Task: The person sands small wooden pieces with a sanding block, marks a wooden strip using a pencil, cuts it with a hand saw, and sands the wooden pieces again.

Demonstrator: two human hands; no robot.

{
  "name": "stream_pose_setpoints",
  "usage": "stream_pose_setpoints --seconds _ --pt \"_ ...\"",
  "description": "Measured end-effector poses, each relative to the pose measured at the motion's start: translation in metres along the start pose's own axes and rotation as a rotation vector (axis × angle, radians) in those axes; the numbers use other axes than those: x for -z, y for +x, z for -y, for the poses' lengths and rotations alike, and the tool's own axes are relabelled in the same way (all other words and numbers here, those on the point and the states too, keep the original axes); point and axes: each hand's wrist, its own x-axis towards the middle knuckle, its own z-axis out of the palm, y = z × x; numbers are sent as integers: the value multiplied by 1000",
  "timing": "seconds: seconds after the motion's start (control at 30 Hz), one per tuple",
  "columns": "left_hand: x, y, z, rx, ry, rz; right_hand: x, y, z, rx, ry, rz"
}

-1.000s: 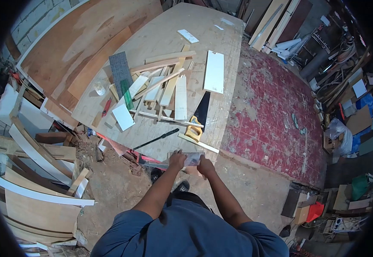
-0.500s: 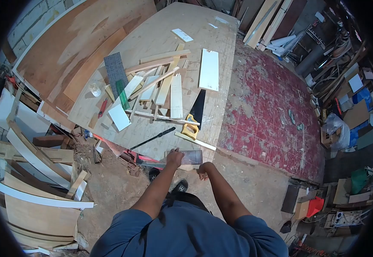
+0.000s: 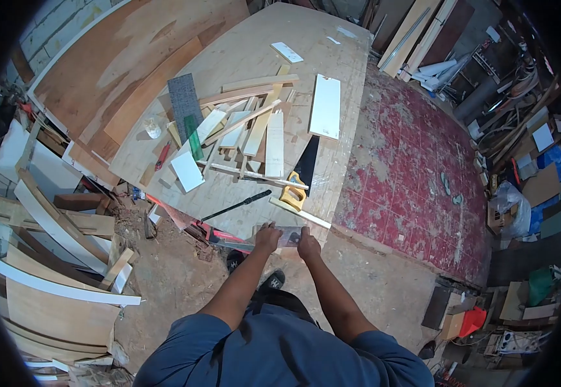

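Strip (image 3: 287, 237), flat and glossy, perhaps clear plastic though the view from above is poor, lies at the near edge of the table (image 3: 245, 48), between your hands. Your left hand (image 3: 267, 238) rests at its left end, fingers bent; your right hand (image 3: 308, 244) is curled narrow at its right end. You cannot tell from here whether either one pinches it.

Just beyond, you have a pale wooden stick (image 3: 300, 213) beside a saw (image 3: 307, 162) with a yellow handle and dark blade. Left of those lies a slim black rod (image 3: 238, 206). Farther in, smooth white boards and rough wood strips (image 3: 269, 124) cross in a loose pile; one pale board (image 3: 274, 144) carries faint marks too small to read. A see-through green strip (image 3: 193, 137) overlaps a grey, coarse-textured panel (image 3: 182, 97), near a red tool (image 3: 162, 157) and a clear cup (image 3: 152, 128) whose contents you can't make out. Your black shoes (image 3: 273, 280) show white marks. To your right is a worn red tiled floor (image 3: 415, 174), with a crumpled clear bag (image 3: 512, 205) past it.
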Motion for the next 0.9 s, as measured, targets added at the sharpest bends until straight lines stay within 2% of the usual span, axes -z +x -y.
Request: stream_pose_setpoints --seconds 0.07,0.13,0.17,0.2,0.27,0.3,0.33,0.37,0.4,0.67,0.77,0.83,0.87,0.9 --pt "-2 0 0 -1 9 -14 11 6 -1 3 -48 36" --pt "3 1 -2 -10 28 15 -2 41 -19 42 -388 790" --pt "1 -2 -6 -14 29 9 -44 61 -49 -263 -222 1378" --pt "-1 -5 -6 -3 13 1 -60 67 -57 -321 -315 1464" --pt "6 0 -6 50 5 8 -23 37 -31 23 -323 845" --pt "4 1 -4 24 30 -24 -32 46 -13 323 -460 735" --pt "0 0 -2 -3 54 -51 -20 31 -40 317 -459 741" --pt "-4 1 0 -5 50 -46 -19 37 -37 171 -256 389" --pt "0 1 0 -9 48 -7 18 21 5 24 -51 34" --pt "6 1 -3 30 2 17 11 10 -2 -11 -23 -12" --pt "-3 5 1 -1 50 -11 4 26 -19 16 -92 65" --pt "-3 5 1 -3 45 -2 -13 42 -41 -315 -66 1122" --pt "-3 3 -2 -9 46 -9 -20 41 -43 -348 -258 1399" --pt "0 -1 -4 1 31 -12 -29 34 -50 -261 -261 1249"
